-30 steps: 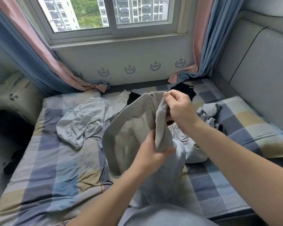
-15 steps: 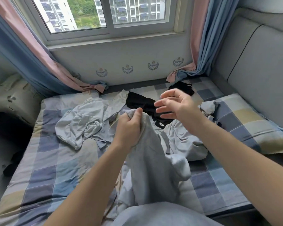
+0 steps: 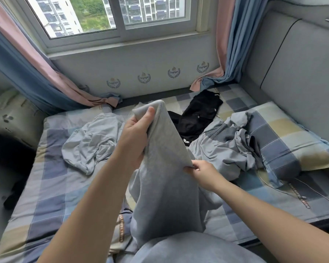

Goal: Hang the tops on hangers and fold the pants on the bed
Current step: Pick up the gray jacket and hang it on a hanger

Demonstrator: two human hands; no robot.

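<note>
I hold a grey fleece garment (image 3: 165, 179) up over the bed (image 3: 51, 188). My left hand (image 3: 135, 137) grips its top end, thumb over the stitched hem. Lower down, my right hand (image 3: 201, 171) pinches the garment's right edge. The rest of the cloth hangs down to my lap. A pale grey top (image 3: 91, 141) lies crumpled on the bed to the left. A black garment (image 3: 198, 114) is spread near the far wall. Another light grey garment (image 3: 228, 147) is bunched on the right.
A checked pillow (image 3: 285, 133) lies at the right by the padded headboard (image 3: 296, 73). Curtains (image 3: 226, 54) drape onto the bed's far corners under the window. A thin cable (image 3: 304, 190) trails across the sheet at right. The floor drops off at left.
My right hand, open in the air half a second ago, has come down and pinched the garment's edge. My left hand has lifted the top end higher.
</note>
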